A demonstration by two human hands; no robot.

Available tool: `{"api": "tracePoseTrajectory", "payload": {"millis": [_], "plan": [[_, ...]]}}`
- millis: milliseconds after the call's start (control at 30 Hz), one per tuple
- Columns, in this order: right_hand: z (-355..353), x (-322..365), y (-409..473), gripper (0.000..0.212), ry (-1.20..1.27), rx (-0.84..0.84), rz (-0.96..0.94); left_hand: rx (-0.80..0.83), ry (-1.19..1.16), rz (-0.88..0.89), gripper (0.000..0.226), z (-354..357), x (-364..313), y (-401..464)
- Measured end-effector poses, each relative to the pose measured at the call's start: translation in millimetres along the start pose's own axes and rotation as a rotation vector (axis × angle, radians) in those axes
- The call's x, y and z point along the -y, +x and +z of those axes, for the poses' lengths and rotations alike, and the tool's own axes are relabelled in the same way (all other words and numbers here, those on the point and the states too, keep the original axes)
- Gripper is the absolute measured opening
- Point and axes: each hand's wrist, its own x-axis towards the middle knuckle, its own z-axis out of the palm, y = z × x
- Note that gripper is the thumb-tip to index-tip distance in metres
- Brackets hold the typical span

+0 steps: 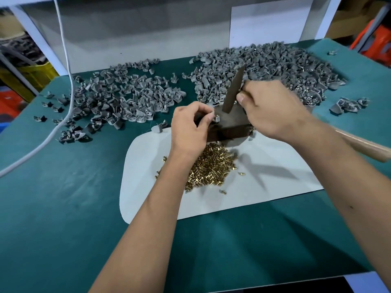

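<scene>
Two bare forearms rise from the bottom edge over the green table cover [63, 208]; a white sheet [275, 182] lies across the middle of the frame, and on it, just under the left wrist, sits a heap of brass inserts [211, 166] with a few strays below and to its right; at the far edge of the sheet, at frame centre, stands a dark block [230, 125]; the left hand [190, 127] curls over the block's left end, thumb and forefinger pinching a small grey part [217, 119] that rests on the block's top, the other fingers tucked under and out of sight; the right hand [273, 111] comes in from the right with its fingers wrapped round a dark flat bar [233, 92], thumb pressed to its side; the bar stands tilted, lower end on the block just right of the part, upper end leaning up and to the right; a wooden handle [364, 144] shows beside the right forearm, and whether it joins the bar cannot be told; beyond the hands, a left pile of grey parts [127, 98] and a larger right pile of grey parts [275, 66] spread over the cover; a white cable [65, 60] hangs down the upper left, in front of a white back panel [127, 39]
</scene>
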Motion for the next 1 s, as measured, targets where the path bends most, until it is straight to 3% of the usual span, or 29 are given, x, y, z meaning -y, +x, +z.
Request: {"api": "tracePoseTrajectory", "payload": {"millis": [100,233,367,433,533,633,700,833,1000], "plan": [[3,-1,1,0.024,-0.022,-0.029,-0.010,0.016,0.123,-0.029,0.009,-4,4,2],[4,10,-1,0.021,0.036,-0.216,-0.064,0.047,0.100,-0.018,0.009,-9,3,4],[14,22,-4,0.025,-0.117,0.030,-0.067,0.073,0.070,-0.037,0.009,-9,4,8],[6,22,-1,0.023,-0.142,-0.003,-0.056,0.068,0.067,-0.047,0.007,-9,3,8],[3,19,0,0.021,-0.043,-0.184,-0.052,0.065,0.070,-0.032,0.006,-10,2,6],[12,21,-1,0.017,-0.167,0.006,-0.040,0.047,0.025,-0.044,0.011,-11,2,6],[13,15,-2,0.018,-0.116,0.072,-0.010,0.033,0.033,-0.042,0.016,-12,1,5],[6,-8,-6,0.021,0.069,0.026,0.032,0.043,0.047,-0.069,0.028,-13,1,4],[-9,-47,-12,0.012,0.090,-0.081,0.151,0.077,0.099,-0.056,0.017,-9,-1,3]]}}
